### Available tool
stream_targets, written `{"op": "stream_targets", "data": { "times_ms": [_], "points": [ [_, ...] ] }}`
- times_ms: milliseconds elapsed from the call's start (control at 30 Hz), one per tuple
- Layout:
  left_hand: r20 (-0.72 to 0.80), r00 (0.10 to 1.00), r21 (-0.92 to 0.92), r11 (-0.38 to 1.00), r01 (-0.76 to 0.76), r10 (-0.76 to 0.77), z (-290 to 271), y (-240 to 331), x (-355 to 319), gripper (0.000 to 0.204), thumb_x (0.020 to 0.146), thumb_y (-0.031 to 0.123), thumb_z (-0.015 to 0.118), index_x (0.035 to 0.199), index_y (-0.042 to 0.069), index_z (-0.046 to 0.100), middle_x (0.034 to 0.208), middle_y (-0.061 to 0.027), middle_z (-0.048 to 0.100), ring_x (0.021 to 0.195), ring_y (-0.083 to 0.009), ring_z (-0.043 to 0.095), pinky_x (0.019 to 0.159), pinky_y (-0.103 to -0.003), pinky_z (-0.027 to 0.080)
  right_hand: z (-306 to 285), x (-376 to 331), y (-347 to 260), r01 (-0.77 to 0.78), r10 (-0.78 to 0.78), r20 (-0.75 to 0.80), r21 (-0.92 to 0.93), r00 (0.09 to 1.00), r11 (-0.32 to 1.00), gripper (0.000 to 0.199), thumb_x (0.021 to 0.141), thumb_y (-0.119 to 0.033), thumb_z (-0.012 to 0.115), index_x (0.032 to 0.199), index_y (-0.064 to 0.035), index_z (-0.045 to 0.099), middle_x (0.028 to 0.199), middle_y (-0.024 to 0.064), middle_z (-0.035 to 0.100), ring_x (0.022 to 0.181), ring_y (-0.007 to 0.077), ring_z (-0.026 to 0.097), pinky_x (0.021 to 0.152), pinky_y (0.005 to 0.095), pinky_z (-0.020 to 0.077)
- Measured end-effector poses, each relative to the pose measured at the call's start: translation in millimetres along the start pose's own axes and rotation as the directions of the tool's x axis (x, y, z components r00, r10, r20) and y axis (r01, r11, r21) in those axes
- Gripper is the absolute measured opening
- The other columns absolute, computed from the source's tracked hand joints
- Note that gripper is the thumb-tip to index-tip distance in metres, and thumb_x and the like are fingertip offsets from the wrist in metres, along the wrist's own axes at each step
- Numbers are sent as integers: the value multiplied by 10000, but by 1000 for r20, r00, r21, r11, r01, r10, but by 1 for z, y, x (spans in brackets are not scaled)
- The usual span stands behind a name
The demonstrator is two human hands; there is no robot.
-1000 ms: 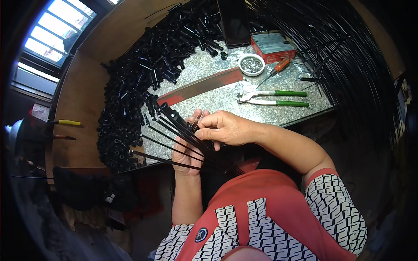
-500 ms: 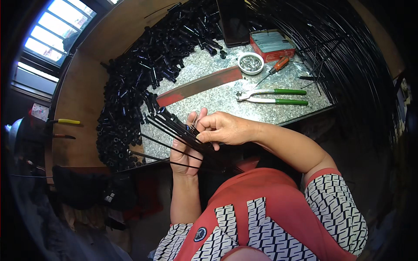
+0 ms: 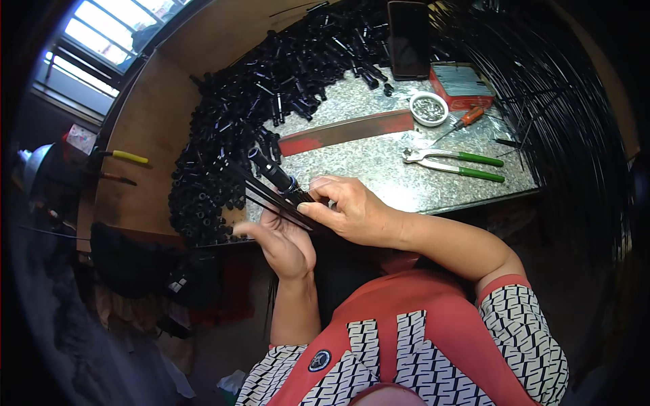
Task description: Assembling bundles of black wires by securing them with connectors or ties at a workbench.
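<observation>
My right hand (image 3: 362, 213) is closed, thumb on top, round a bundle of thin black rods (image 3: 252, 181) with a black tubular fitting (image 3: 274, 174) among them. The fitting points up and to the left, its round end towards the pile of parts. Under the rods, my left hand (image 3: 288, 249) lies palm up with its thumb stretched out to the left. Its fingers are partly hidden behind the rods, and it looks open. The lower ends of the rods are lost in the shadow beneath my right hand.
Black tubular parts (image 3: 217, 155) are heaped at the left and back. On the speckled tabletop (image 3: 365, 166) are a red-grey bar (image 3: 345, 132), a bowl of small metal bits (image 3: 428, 109), a red box (image 3: 462, 86), a screwdriver (image 3: 468, 118), green-handled pincers (image 3: 457, 164) and a phone (image 3: 408, 40). Long black rods (image 3: 542, 88) line the right.
The spread rods at the left have drawn in closer to the bundle. My left thumb has swung out from the rods. The whole view has shifted, with the table further right.
</observation>
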State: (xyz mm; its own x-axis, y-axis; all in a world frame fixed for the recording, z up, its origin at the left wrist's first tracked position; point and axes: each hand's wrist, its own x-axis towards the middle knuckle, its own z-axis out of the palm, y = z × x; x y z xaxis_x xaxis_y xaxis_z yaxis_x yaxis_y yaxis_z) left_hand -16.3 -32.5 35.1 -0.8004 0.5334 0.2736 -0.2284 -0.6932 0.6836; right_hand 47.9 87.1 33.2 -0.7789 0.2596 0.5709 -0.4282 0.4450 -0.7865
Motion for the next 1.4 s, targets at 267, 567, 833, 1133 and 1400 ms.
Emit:
{"op": "stream_targets", "data": {
  "times_ms": [267,567,833,1133,1400],
  "points": [
    [-120,975,592,801,-82,188,-12,34,-3,183,812,8,694,978,-40,632,907,-30,639,791,-77,568,740,-207,444,19,11,-9,-5,0,116,45,993,999,267,846,-109,613,690,29,445,654,143,447,617,304,489,572,369,395],
    [-95,970,593,796,-124,222,-21,35,-2,190,764,-14,731,930,-9,638,851,-7,630,745,-69,567,708,-209,458,14,13,-9,-257,225,256,97,940,962,295,827,-233,669,715,13,553,600,148,558,546,236,553,532,351,430],
    [32,996,411,908,-84,78,-44,40,2,365,746,59,769,1053,-7,583,964,-82,620,877,-165,612,761,-275,510,7,19,-2,-507,385,455,183,803,842,255,825,-247,705,735,-41,585,652,3,577,590,66,526,521,234,418],
    [350,918,380,924,43,-187,-69,50,18,452,742,100,775,1117,-28,559,1052,-146,618,874,-220,635,816,-341,515,4,17,-4,-572,394,509,259,765,778,258,800,-238,734,715,-47,583,670,2,588,594,69,546,532,215,438],
    [33,905,726,612,-314,424,-10,-4,-11,663,823,47,667,1349,-50,274,1130,-94,483,977,-160,499,896,-297,409,41,13,15,-261,256,51,170,965,950,279,804,-183,714,667,-6,549,594,72,591,532,105,540,486,287,426]
  ]
}}
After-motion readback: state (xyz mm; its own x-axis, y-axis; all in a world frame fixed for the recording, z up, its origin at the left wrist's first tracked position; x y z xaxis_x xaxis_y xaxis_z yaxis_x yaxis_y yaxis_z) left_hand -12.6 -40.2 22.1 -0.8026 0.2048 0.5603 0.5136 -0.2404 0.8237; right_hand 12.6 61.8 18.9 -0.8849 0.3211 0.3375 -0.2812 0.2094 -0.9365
